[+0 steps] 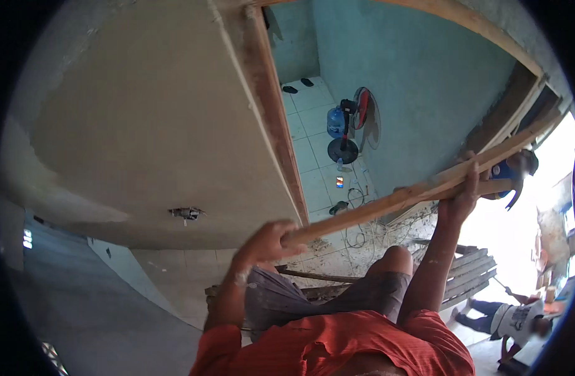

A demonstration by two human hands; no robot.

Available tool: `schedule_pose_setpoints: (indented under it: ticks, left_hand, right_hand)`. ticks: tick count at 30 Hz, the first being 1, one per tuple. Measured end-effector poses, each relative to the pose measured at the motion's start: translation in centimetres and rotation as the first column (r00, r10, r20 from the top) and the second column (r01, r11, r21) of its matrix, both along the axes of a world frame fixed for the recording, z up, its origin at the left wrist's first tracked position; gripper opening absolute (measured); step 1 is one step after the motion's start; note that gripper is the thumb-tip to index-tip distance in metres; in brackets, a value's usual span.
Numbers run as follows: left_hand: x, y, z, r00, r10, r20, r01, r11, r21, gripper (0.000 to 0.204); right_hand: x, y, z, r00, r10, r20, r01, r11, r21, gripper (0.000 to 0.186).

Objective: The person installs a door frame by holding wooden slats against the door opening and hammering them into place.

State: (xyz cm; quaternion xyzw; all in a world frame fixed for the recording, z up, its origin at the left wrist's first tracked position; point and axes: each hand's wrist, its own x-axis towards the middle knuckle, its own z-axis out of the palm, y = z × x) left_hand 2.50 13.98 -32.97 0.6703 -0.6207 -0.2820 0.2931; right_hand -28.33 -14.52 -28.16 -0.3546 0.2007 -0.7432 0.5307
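A long wooden batten [363, 214] slants across in front of me, from lower left to upper right. My left hand [267, 243] is closed around its lower-left end. Farther along, my right hand [461, 199] grips the batten from below. In that same right hand is a claw hammer [495, 186]. Its wooden handle runs just under the batten, and its dark claw head points out to the right. The batten's far end reaches toward the door frame's upper right corner. Below my arms are my bent knees, in grey shorts.
A wooden door frame [272, 94] borders a tiled room holding a floor fan [363, 106], a blue water jug [335, 122], a lit phone [339, 182] and cables [356, 235]. A slatted wooden platform [472, 276] is right. Two other people [519, 318] [502, 170] are at right.
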Motion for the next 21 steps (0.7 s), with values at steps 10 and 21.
schedule_pose_setpoints:
  ticks: [10,21]
  left_hand:
    - [-6.0,10.0,-10.9,0.956,0.201,-0.213,-0.14,0.953,0.269,0.049]
    - [-5.0,-10.2,-7.1,0.897,-0.218,0.385,0.234,0.972,0.008,0.059]
  right_hand:
    - [-0.4,7.3,-5.9,0.968,0.194,-0.156,-0.143,0.946,0.292,0.091]
    - [-15.1,7.2,-11.0,0.843,-0.362,-0.398,0.51,0.775,0.374,0.077]
